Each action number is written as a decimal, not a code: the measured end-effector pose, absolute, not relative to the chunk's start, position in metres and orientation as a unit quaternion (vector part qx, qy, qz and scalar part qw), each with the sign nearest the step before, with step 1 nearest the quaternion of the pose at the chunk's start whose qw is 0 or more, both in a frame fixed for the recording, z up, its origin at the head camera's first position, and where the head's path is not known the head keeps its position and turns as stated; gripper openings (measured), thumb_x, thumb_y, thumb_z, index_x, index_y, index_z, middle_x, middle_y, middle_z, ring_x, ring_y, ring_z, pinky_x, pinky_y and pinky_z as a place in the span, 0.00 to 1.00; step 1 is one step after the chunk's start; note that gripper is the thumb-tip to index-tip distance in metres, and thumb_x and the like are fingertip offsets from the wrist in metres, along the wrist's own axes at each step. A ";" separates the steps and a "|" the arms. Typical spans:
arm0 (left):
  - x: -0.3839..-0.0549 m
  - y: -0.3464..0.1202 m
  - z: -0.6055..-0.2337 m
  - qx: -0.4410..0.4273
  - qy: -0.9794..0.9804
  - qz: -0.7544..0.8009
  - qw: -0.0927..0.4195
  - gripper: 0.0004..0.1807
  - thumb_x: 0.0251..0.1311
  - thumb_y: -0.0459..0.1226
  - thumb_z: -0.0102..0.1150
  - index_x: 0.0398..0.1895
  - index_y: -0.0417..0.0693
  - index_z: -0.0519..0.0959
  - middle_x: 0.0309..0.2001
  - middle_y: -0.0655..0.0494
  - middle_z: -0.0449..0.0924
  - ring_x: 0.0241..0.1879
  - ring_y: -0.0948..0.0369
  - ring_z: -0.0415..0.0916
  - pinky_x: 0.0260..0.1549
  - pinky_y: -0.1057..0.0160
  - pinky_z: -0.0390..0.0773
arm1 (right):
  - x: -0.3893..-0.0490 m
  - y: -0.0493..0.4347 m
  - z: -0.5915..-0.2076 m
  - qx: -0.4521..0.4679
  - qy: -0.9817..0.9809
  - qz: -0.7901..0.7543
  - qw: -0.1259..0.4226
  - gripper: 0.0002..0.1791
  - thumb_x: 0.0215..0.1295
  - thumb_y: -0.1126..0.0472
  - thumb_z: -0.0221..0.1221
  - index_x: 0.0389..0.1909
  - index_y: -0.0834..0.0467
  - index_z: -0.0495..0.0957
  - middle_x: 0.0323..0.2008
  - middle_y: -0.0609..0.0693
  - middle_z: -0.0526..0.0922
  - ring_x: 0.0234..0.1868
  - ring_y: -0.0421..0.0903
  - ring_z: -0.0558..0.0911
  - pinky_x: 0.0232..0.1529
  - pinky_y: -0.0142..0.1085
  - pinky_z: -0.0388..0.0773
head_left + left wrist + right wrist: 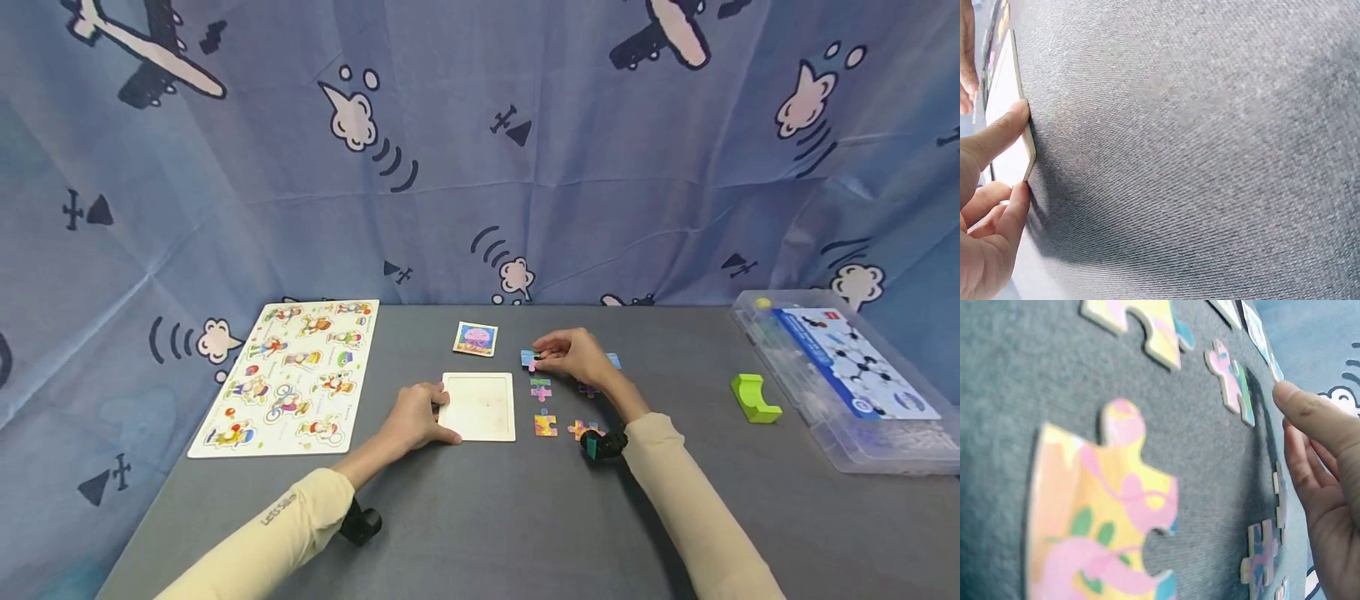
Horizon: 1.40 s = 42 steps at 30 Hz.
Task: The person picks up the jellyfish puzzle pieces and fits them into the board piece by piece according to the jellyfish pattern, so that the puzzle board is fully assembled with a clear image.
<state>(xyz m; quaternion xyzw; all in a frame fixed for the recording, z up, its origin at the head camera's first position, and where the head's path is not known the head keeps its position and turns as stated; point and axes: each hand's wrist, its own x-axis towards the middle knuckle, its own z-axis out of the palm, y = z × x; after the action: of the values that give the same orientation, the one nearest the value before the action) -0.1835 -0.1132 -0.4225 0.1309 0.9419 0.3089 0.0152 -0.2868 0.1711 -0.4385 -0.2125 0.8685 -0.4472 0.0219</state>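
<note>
My left hand [411,419] grips a shallow white square puzzle tray [477,408] by its near left corner. In the left wrist view the thumb lies on one edge of the tray [1007,94], with fingertips at the adjoining side. To the right, my right hand [579,357] pinches a blue and pink jigsaw piece [527,357] between thumb and fingers, low over the table. Near it lie a pink and green piece [541,389], a yellow piece [545,426] and an orange-pink piece [579,429]. The hand partly covers more pieces.
A small card with a pink jellyfish picture [476,338] lies behind the tray. At left is a large board of cartoon figures [288,379]. A green curved block [753,398] and a clear plastic case [832,433] are on the right. A patterned blue curtain [450,208] hangs behind the table.
</note>
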 end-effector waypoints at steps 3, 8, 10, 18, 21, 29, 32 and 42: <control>-0.184 -0.114 -0.424 0.134 0.940 0.313 0.012 0.36 0.28 0.37 0.83 0.46 0.29 0.81 0.54 0.37 0.77 0.56 0.44 0.73 0.56 0.51 0.72 | -0.285 0.170 -0.437 -0.218 0.868 -0.446 0.023 0.16 0.53 0.67 0.69 0.44 0.67 0.82 0.39 0.60 0.85 0.40 0.53 0.84 0.42 0.41 0.80; -0.183 -0.114 -0.425 0.137 0.939 0.315 0.006 0.35 0.28 0.37 0.83 0.45 0.29 0.81 0.54 0.36 0.77 0.56 0.43 0.73 0.55 0.51 0.72 | -0.283 0.169 -0.436 -0.212 0.857 -0.468 0.044 0.18 0.54 0.69 0.68 0.47 0.69 0.80 0.43 0.63 0.84 0.43 0.55 0.84 0.46 0.44 0.80; -0.183 -0.114 -0.426 0.137 0.939 0.316 0.004 0.35 0.28 0.36 0.83 0.45 0.28 0.81 0.54 0.36 0.77 0.56 0.43 0.73 0.55 0.51 0.72 | -0.282 0.169 -0.436 -0.199 0.845 -0.492 0.061 0.19 0.54 0.70 0.67 0.48 0.70 0.79 0.44 0.63 0.83 0.43 0.54 0.84 0.45 0.39 0.80; -0.182 -0.113 -0.426 0.131 0.934 0.331 -0.001 0.35 0.27 0.35 0.83 0.44 0.28 0.81 0.53 0.36 0.77 0.56 0.43 0.74 0.55 0.51 0.72 | -0.269 0.162 -0.438 -0.144 0.780 -0.598 0.116 0.22 0.53 0.75 0.66 0.51 0.74 0.76 0.50 0.68 0.79 0.41 0.43 0.84 0.41 0.31 0.81; -0.182 -0.114 -0.427 0.134 0.933 0.334 -0.005 0.35 0.26 0.35 0.83 0.44 0.28 0.81 0.53 0.36 0.77 0.55 0.43 0.74 0.55 0.51 0.72 | -0.264 0.158 -0.436 -0.132 0.763 -0.620 0.127 0.23 0.53 0.76 0.65 0.52 0.76 0.74 0.51 0.70 0.78 0.41 0.43 0.84 0.41 0.33 0.81; -0.182 -0.114 -0.424 0.133 0.935 0.329 -0.004 0.35 0.26 0.35 0.83 0.44 0.28 0.82 0.52 0.36 0.78 0.55 0.44 0.74 0.55 0.51 0.72 | -0.256 0.147 -0.430 -0.111 0.733 -0.654 0.147 0.24 0.55 0.78 0.62 0.54 0.78 0.71 0.51 0.71 0.77 0.39 0.41 0.84 0.43 0.38 0.81; -0.183 -0.115 -0.424 0.132 0.934 0.331 -0.002 0.35 0.25 0.35 0.83 0.44 0.29 0.82 0.52 0.37 0.78 0.55 0.44 0.74 0.55 0.50 0.72 | -0.252 0.142 -0.429 -0.113 0.726 -0.662 0.151 0.24 0.55 0.78 0.62 0.54 0.79 0.71 0.52 0.72 0.76 0.40 0.42 0.84 0.44 0.40 0.81; -0.183 -0.117 -0.427 0.158 0.927 0.338 -0.027 0.35 0.26 0.38 0.84 0.43 0.30 0.82 0.50 0.37 0.80 0.52 0.44 0.76 0.51 0.52 0.76 | -0.247 0.127 -0.431 -0.077 0.730 -0.660 0.159 0.23 0.55 0.76 0.64 0.53 0.75 0.74 0.51 0.66 0.80 0.44 0.45 0.84 0.44 0.38 0.81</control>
<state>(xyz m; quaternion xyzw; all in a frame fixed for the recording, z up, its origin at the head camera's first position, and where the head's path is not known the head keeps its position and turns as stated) -0.1827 -0.1173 -0.4269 0.1585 0.9273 0.3380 -0.0272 -0.2465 0.1267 -0.4309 -0.0772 0.7302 -0.6601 0.1585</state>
